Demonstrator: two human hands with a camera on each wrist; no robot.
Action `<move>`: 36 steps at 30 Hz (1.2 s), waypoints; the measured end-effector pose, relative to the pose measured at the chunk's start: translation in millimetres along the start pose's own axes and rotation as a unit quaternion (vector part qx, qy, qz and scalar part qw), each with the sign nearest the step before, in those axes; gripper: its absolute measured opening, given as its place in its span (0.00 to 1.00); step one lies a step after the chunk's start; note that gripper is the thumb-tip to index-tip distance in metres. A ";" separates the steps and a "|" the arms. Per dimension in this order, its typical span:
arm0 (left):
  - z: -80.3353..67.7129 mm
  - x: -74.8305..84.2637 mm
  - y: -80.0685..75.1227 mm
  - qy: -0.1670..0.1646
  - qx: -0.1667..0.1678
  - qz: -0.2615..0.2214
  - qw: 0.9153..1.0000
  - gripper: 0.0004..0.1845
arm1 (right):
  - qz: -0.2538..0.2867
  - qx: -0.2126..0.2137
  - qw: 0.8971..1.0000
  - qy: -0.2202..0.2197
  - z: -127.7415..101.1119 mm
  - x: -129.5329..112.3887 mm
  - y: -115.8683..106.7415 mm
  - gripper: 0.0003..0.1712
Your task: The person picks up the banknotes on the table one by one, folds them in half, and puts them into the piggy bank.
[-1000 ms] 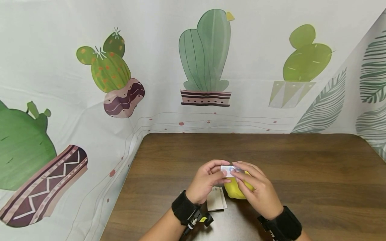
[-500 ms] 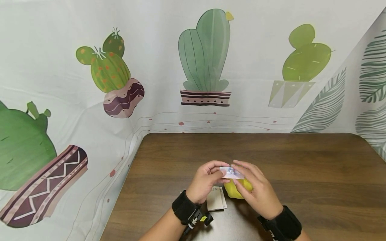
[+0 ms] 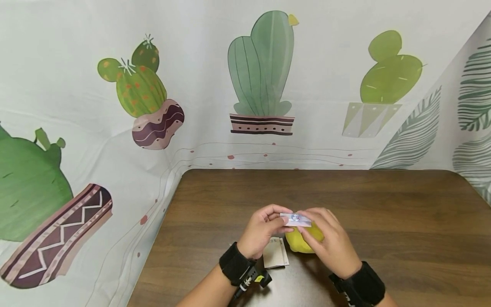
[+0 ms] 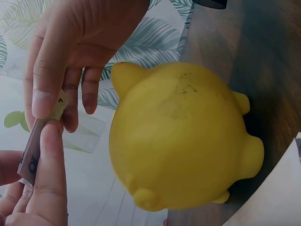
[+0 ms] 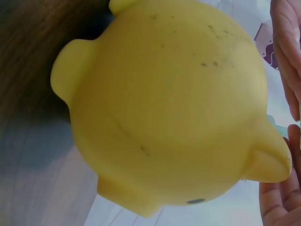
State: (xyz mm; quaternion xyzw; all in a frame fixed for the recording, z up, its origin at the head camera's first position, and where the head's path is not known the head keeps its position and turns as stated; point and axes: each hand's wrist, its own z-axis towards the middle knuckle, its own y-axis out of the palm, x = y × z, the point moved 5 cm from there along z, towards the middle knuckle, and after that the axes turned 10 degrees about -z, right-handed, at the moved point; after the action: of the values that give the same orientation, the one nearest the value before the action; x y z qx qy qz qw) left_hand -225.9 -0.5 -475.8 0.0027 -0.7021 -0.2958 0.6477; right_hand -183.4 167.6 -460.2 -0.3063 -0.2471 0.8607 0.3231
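Not much on the brown wooden worktop (image 3: pixel 383 213) besides one small paper card (image 3: pixel 275 253) lying flat by the person's left wrist, and a cactus-print cloth (image 3: pixel 115 128) hung behind. One yellow piggy bank (image 3: pixel 301 241) sits on the worktop under both hands, half hidden by them. One folded banknote (image 3: pixel 295 219) is held just above it — left hand (image 3: pixel 261 232) pinches one end, right hand (image 3: pixel 327 241) pinches the other, fingers curled on it.

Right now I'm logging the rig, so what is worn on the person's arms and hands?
Both hands, left and right, are bare and the forearms sleeveless. Each wrist wears a wide black strap; the left strap carries a small black device with a yellow part.
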 end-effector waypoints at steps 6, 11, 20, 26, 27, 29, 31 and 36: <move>1.6 -2.9 0.1 -0.006 -0.005 -0.008 1.000 0.15 | 0.005 0.021 1.000 -0.017 0.0 0.9 -0.6 0.24; 2.5 -3.9 1.1 -0.002 -0.019 -0.014 1.000 0.15 | 0.009 0.041 0.998 -0.038 0.9 -0.9 -2.3 0.21; 2.4 -3.3 4.1 -0.008 -0.043 -0.016 0.999 0.18 | 0.008 0.053 0.998 -0.043 2.0 -0.6 -3.4 0.15; 2.1 -3.7 4.5 -0.014 -0.046 0.005 0.999 0.16 | 0.005 0.052 0.998 -0.038 1.8 0.1 -3.4 0.14; 2.4 -3.9 4.3 -0.015 -0.044 0.009 0.999 0.16 | 0.003 0.049 0.998 -0.034 1.6 0.7 -3.3 0.15; 2.9 -3.8 3.6 -0.013 -0.040 0.016 0.999 0.16 | -0.001 0.037 0.999 -0.022 1.3 2.2 -3.0 0.16; 3.6 -3.6 2.5 -0.008 -0.034 0.022 0.999 0.16 | -0.003 0.026 1.000 -0.009 0.6 3.7 -2.9 0.16; 3.9 -4.7 -0.9 0.002 -0.024 0.040 0.999 0.17 | -0.008 0.014 1.000 0.005 -0.5 4.8 -2.3 0.16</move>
State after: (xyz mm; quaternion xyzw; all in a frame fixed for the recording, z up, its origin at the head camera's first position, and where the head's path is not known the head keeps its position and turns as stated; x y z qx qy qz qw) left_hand -229.1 2.2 -480.4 -0.0403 -0.6926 -0.2867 0.6606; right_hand -185.0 172.7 -460.9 -0.3035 -0.2359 0.8599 0.3358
